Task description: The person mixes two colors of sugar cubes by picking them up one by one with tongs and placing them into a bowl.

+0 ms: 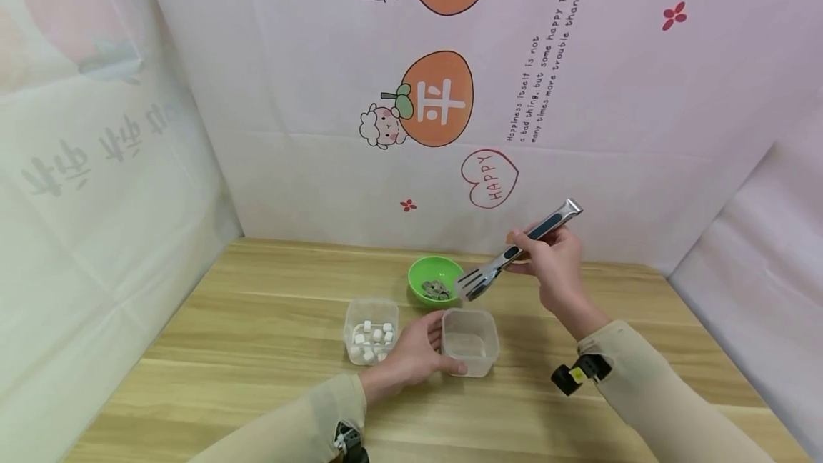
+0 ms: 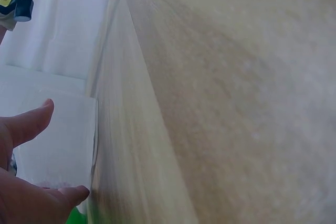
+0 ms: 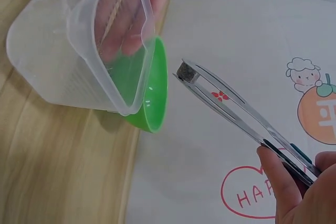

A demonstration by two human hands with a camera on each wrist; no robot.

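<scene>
My right hand (image 1: 558, 270) holds metal kitchen tongs (image 1: 543, 227) with dark grip inlays, pointing down and left. Between their tips, in the right wrist view, a small dark grey cube (image 3: 187, 73) is pinched. The tips hang above and in front of a green bowl (image 1: 416, 279), where several grey pieces (image 1: 436, 290) lie. My left hand (image 1: 411, 356) grips a clear square plastic container (image 1: 472, 366) by its left side, thumb at the front, fingers toward the back. No pieces show inside this container. It stands on the table in front of the bowl.
Left of my left hand, a second clear container (image 1: 351, 316) holds several white cubes (image 1: 377, 334). Everything stands on a wood-grain table (image 1: 270, 306). A printed white sheet (image 1: 308, 184) rises behind the table's back edge, with white sheets at both sides.
</scene>
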